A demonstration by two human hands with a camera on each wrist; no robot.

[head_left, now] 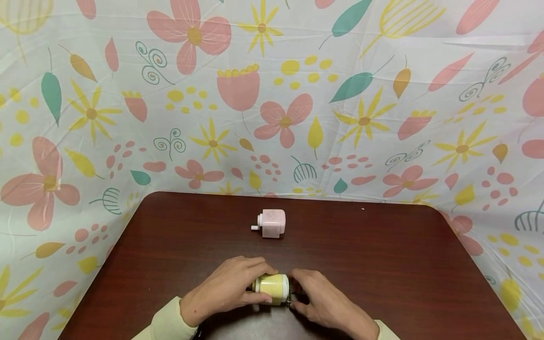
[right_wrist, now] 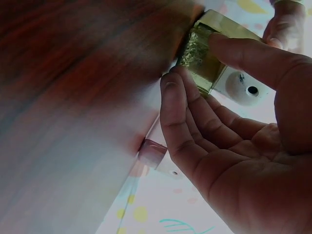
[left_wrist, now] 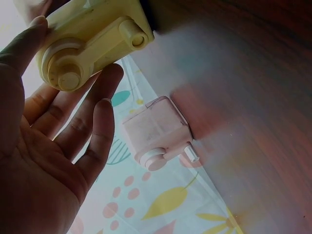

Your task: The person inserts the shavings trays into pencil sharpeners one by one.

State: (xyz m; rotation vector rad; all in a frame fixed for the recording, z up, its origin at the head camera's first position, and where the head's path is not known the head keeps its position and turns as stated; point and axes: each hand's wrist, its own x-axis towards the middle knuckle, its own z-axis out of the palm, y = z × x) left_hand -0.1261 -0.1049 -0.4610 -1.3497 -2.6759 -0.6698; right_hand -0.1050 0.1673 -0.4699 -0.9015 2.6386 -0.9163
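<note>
A yellow crank pencil sharpener is near the front of the table, between both hands. My left hand grips its crank side with thumb and fingers. In the left wrist view the sharpener's crank faces the palm. My right hand pinches the clear drawer at the other end, its thumb and fingers on opposite sides. Pencil shavings show inside the drawer. Beside it is the white end face with the pencil hole. How far the drawer sticks out is partly hidden by the fingers.
A pink crank pencil sharpener lies farther back on the dark wooden table, its crank to the left. A flower-printed cloth hangs behind the table and along its sides. A tiny white speck lies near the back edge.
</note>
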